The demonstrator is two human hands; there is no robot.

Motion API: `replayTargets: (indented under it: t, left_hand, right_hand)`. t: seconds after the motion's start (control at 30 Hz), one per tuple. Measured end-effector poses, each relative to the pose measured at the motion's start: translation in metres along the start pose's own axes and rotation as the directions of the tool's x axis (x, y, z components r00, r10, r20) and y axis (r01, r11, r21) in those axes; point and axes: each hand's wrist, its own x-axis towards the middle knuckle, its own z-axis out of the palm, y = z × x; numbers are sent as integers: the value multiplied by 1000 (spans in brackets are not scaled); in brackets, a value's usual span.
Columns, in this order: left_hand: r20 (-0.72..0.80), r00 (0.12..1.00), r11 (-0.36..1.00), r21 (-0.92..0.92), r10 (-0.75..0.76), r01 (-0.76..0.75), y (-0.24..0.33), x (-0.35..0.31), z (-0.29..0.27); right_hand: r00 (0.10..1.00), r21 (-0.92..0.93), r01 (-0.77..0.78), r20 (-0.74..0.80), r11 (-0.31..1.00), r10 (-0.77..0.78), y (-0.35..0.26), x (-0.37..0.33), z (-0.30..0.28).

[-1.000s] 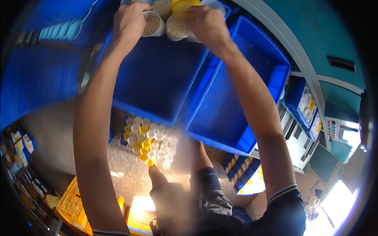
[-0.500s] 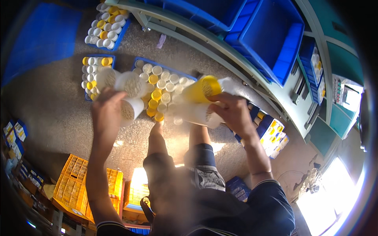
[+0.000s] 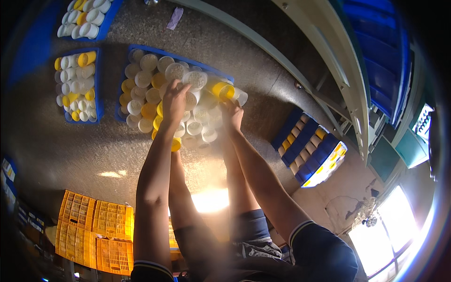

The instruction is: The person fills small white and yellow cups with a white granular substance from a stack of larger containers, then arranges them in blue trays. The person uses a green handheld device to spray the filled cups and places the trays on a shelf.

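Note:
Over a blue tray [image 3: 123, 94] of white and yellow cylindrical cups, both my hands are reaching down. My left hand [image 3: 174, 105] is closed on white cups [image 3: 194, 81], whose ends look grainy; how many it grips is partly hidden. To its right, my right hand [image 3: 232, 115] is closed around a yellow cup [image 3: 223, 90], with a pale translucent cup [image 3: 240, 97] against it. The held cups sit close together at the tray's far right part. Glare whitens the cups between and below my hands, so I cannot tell whether the held ones touch those beneath.
More blue trays of cups [image 3: 97, 105] [image 3: 104, 28] stand on the floor to the left. At the right is a stack of blue trays [image 3: 300, 150] with cups. Yellow crates [image 3: 112, 221] are at the lower left. A pale metal frame [image 3: 263, 35] crosses the upper right.
Both hands have moved forward and closer together over the tray, carrying the cups. My view has shifted, and the tray looks larger.

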Motion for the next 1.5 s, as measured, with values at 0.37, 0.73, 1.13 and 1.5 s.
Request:
replayTargets:
  t: [0.37,0.73,1.13,1.5]
  left_hand:
    - [168,983,981,190,-70,38,-12,-15,36]
    - [258,964,973,230,-62,1,-27,-14,49]
    - [-58,997,998,29,-52,54,-21,-4,-115]
    - [-4,1000,991,132,-26,26,-95,17,-74]
  right_hand:
    - [967,-152,89,248,984,-49,-26,18,19]
    - [985,-136,133,-88,982,-146,-6,11,35]
    - [975,30,219,-49,975,-217,-89,-32,-28]
    - [996,-10,54,-66,998,-55,-100,-3,66]
